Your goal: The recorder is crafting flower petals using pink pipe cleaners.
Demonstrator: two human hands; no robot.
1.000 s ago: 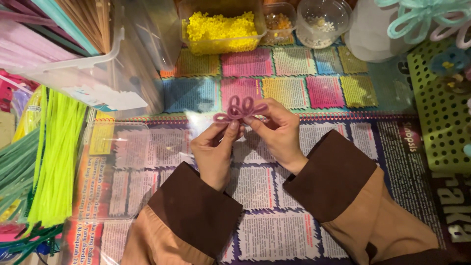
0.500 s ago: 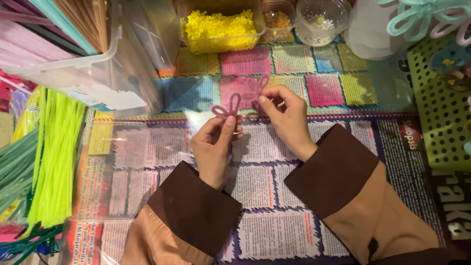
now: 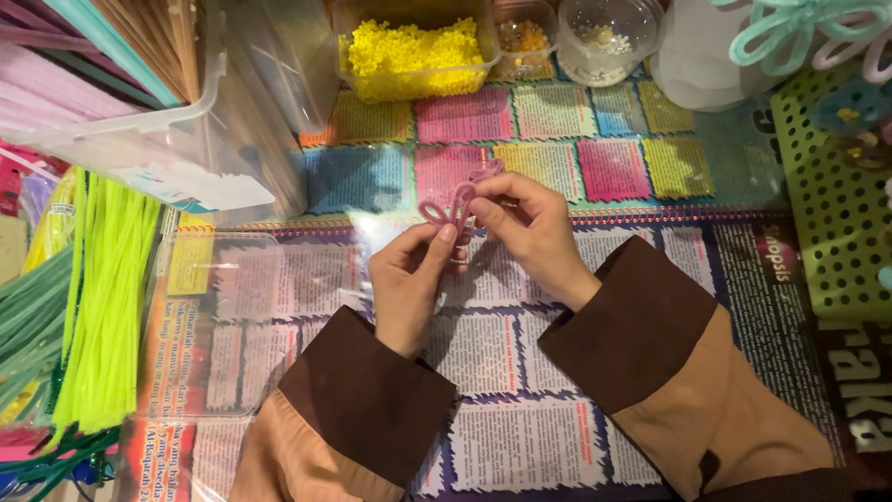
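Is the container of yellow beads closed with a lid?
No, the container of yellow beads stands open at the top, and the beads show uncovered.

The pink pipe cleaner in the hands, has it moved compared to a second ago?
Barely. The pink pipe cleaner sits at nearly the same spot below the yellow bead tub, but its upper end now stretches further toward that tub.

White label on clear plastic bin upper left, colourful printed sheets under hands, centre
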